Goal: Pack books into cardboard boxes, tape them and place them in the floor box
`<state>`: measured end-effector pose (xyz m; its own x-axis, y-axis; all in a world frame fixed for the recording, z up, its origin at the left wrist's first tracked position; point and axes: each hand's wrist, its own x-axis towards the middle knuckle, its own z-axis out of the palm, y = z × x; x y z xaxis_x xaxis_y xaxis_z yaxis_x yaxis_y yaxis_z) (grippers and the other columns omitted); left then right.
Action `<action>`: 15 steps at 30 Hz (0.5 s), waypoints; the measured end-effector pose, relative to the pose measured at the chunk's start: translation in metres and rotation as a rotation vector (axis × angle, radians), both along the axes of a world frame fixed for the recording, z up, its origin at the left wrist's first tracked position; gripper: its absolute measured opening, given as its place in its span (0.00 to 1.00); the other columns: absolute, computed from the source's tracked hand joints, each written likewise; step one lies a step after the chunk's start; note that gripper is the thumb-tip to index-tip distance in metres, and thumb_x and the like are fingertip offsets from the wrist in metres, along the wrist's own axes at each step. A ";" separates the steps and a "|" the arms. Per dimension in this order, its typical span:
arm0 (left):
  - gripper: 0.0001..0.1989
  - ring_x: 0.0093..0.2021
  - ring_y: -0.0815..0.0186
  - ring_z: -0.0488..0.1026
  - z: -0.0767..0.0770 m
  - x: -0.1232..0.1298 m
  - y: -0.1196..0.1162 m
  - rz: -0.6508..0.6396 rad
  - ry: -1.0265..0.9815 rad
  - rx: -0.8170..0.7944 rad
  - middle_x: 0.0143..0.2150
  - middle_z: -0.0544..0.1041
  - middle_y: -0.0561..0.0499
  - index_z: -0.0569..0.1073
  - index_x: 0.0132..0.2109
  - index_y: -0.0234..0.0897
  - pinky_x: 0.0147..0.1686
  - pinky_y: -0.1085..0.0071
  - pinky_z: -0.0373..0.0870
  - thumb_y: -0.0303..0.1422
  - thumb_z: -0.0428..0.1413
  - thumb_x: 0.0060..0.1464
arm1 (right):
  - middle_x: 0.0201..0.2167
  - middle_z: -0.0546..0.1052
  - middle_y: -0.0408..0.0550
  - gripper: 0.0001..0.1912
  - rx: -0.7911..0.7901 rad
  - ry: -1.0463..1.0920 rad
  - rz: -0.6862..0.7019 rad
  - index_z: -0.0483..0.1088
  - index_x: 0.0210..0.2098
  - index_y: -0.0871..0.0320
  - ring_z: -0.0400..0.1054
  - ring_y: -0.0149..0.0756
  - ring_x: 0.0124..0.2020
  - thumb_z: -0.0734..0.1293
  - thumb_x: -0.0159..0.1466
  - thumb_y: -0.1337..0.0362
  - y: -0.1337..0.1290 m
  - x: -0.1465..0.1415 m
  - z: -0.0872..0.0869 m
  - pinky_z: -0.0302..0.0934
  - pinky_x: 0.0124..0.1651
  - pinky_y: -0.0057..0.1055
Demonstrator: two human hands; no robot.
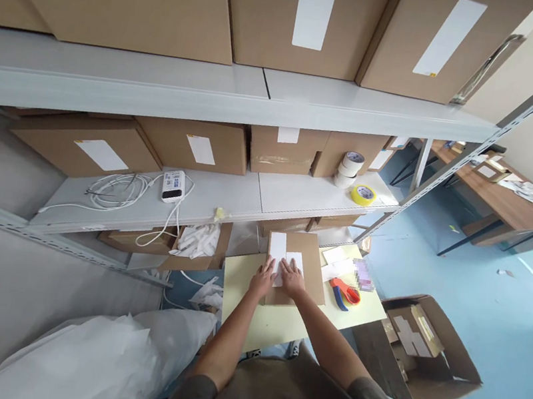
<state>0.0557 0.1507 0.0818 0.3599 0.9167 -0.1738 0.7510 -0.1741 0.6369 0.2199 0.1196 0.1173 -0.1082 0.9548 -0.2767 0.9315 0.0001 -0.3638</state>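
Observation:
A closed cardboard box (313,268) rests on a pale yellow table (276,329) in front of me. White labels lie on its top: a long label (278,243) on the left and a second label (296,257) beside it. My left hand (263,278) presses with fingers stretched on the left edge of the long label. My right hand (291,279) lies flat with spread fingers across the two labels. To the right on the table are an orange and blue tape dispenser (345,293) and some white paper sheets (337,265).
A grey metal shelf (206,197) carries cardboard boxes, a power strip (173,186) with a coiled white cable, white tape rolls (346,172) and a yellow tape roll (363,195). An open carton (453,391) stands on the floor at right. White bags (83,366) lie at lower left.

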 end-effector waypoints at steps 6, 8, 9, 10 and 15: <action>0.51 0.72 0.41 0.66 -0.009 -0.006 0.001 -0.062 0.042 -0.115 0.84 0.40 0.46 0.47 0.81 0.50 0.68 0.54 0.63 0.51 0.61 0.59 | 0.80 0.54 0.47 0.35 -0.040 -0.053 -0.069 0.56 0.77 0.49 0.33 0.53 0.82 0.60 0.72 0.65 -0.012 0.002 -0.006 0.35 0.78 0.59; 0.58 0.70 0.39 0.67 -0.009 -0.009 0.001 -0.069 0.028 -0.134 0.84 0.38 0.44 0.45 0.81 0.50 0.66 0.54 0.65 0.55 0.66 0.52 | 0.79 0.57 0.49 0.33 -0.011 -0.029 -0.068 0.62 0.75 0.50 0.35 0.53 0.82 0.63 0.71 0.64 -0.019 0.017 -0.006 0.37 0.78 0.57; 0.60 0.70 0.38 0.67 -0.009 -0.011 0.001 -0.070 0.017 -0.133 0.84 0.38 0.44 0.45 0.81 0.51 0.66 0.54 0.66 0.55 0.67 0.51 | 0.78 0.58 0.49 0.32 0.010 -0.011 -0.083 0.64 0.73 0.50 0.35 0.53 0.82 0.64 0.70 0.64 -0.024 0.028 -0.006 0.39 0.78 0.55; 0.60 0.70 0.38 0.68 -0.008 -0.013 0.000 -0.070 0.002 -0.128 0.84 0.38 0.43 0.45 0.81 0.51 0.65 0.55 0.66 0.56 0.67 0.51 | 0.78 0.58 0.50 0.31 0.032 0.012 -0.117 0.65 0.72 0.50 0.37 0.52 0.81 0.65 0.70 0.63 -0.029 0.041 -0.005 0.41 0.78 0.53; 0.63 0.73 0.41 0.64 -0.010 -0.037 0.002 -0.081 -0.090 -0.095 0.84 0.38 0.42 0.43 0.81 0.48 0.66 0.59 0.65 0.51 0.70 0.50 | 0.76 0.62 0.59 0.33 0.136 0.168 -0.574 0.66 0.72 0.57 0.48 0.54 0.79 0.67 0.70 0.54 -0.056 0.103 -0.001 0.45 0.78 0.51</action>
